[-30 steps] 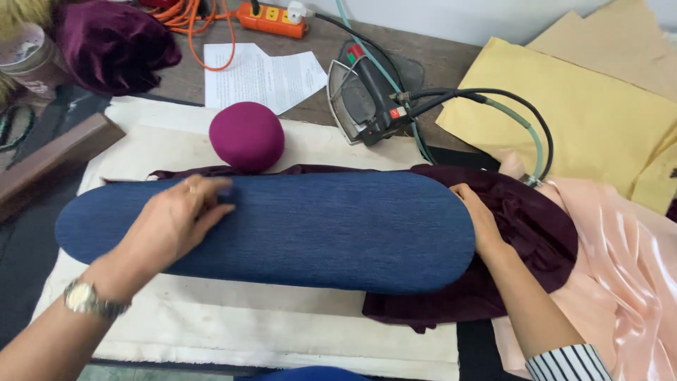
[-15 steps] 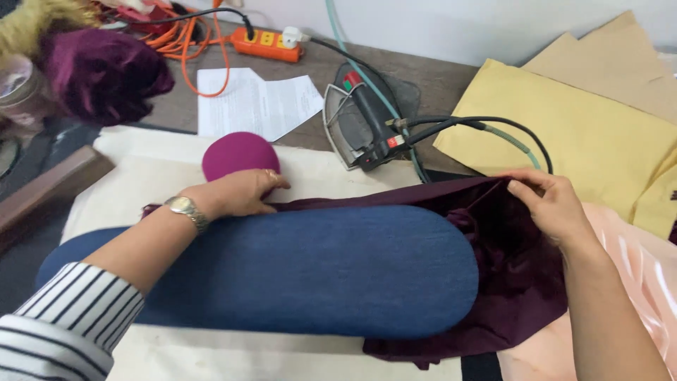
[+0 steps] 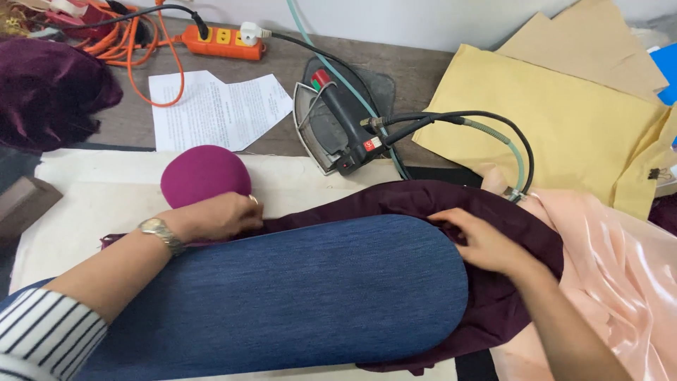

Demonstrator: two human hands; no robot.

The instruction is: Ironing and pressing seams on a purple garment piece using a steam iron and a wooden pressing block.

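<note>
Head view: a long, rounded pressing board covered in blue denim [image 3: 296,289] lies across the cream padded table cover [image 3: 92,212], its long axis running left to right, the rounded end pointing right. A dark maroon fabric [image 3: 493,212] is draped under and around that end, spilling to the board's far edge. The left hand [image 3: 218,217] lies on the maroon fabric at the board's far edge, fingers curled down onto the cloth; whether it pinches the cloth cannot be told. The right hand [image 3: 486,243] rests at the board's right end with fingers pressed flat on the fabric, not closed around anything. Just behind the left hand sits a magenta dome-shaped pressing cushion [image 3: 204,175], leaving little room there. A grey and black steam iron [image 3: 338,130] stands on its mat beyond the board, well apart from both hands. Shiny peach satin cloth [image 3: 606,275] crowds the right side, touching the maroon fabric.
</note>
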